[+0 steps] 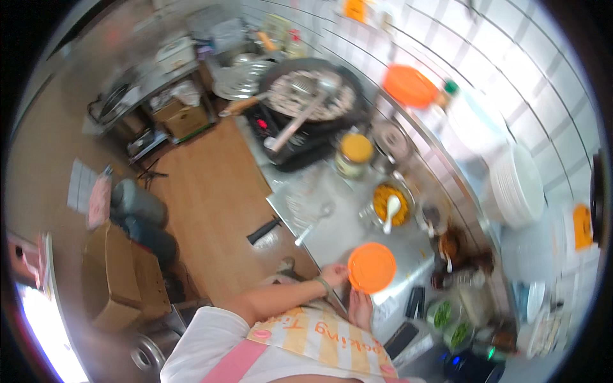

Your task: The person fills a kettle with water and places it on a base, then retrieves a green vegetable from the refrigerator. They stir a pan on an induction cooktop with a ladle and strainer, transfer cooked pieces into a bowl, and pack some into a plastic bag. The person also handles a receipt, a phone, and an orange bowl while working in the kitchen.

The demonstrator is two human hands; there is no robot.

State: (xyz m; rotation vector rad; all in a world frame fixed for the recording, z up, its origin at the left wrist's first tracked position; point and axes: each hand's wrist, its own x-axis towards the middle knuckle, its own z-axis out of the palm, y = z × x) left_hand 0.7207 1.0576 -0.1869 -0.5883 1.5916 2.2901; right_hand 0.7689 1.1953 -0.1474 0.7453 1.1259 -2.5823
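A round orange plastic lid (371,268) is held over the steel counter. My left hand (335,275) pinches its left rim with the fingertips. From below, my right hand (360,307) grips the near rim, its fingers partly hidden under the lid. Whether a container sits beneath the lid cannot be seen. Beyond it stands a glass jar of yellow-orange food (389,203) with a white spoon (392,210) in it. A jar with a yellow lid (357,148) is farther back.
A wok (311,91) of pale chopped food, with ladles in it, sits on a black induction cooker (287,139). A slotted utensil (316,222) lies by the counter's left edge. Stacked white bowls (515,186) fill the right shelf. Bowls of chopped greens (443,313) stand lower right.
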